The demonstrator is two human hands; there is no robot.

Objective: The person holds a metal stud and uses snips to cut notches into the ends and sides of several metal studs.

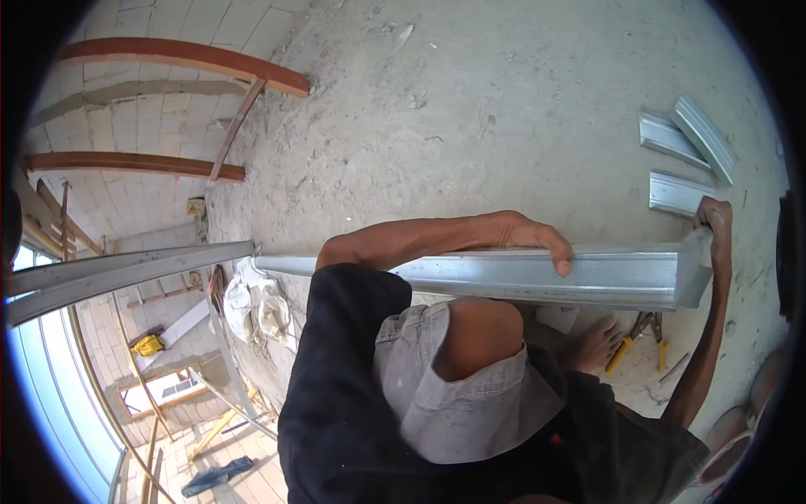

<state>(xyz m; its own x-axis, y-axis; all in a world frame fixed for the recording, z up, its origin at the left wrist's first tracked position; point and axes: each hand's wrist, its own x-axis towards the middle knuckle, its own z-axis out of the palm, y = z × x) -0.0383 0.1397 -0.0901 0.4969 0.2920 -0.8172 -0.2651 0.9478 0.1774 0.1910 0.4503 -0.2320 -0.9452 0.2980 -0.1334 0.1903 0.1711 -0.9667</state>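
A long galvanized metal channel (537,275) lies across in front of me, its hollow side up, running from the left toward the right. My left hand (541,242) is closed over its far edge, with a finger hooked inside the channel. At the right end, a metal flap (695,267) stands out from the channel at an angle. My right hand (715,217) is closed at the far corner of this flap; its fingertips are partly hidden. Yellow-handled snips (642,336) lie on the floor beside my bare foot (594,346), near the channel's right end.
Several short metal channel pieces (672,139) lie on the rough concrete floor (470,101) beyond my right hand. White sacks (256,302) sit by the channel's left part. Red-brown steel beams (185,57) stand at far left. Round containers (729,428) are at lower right.
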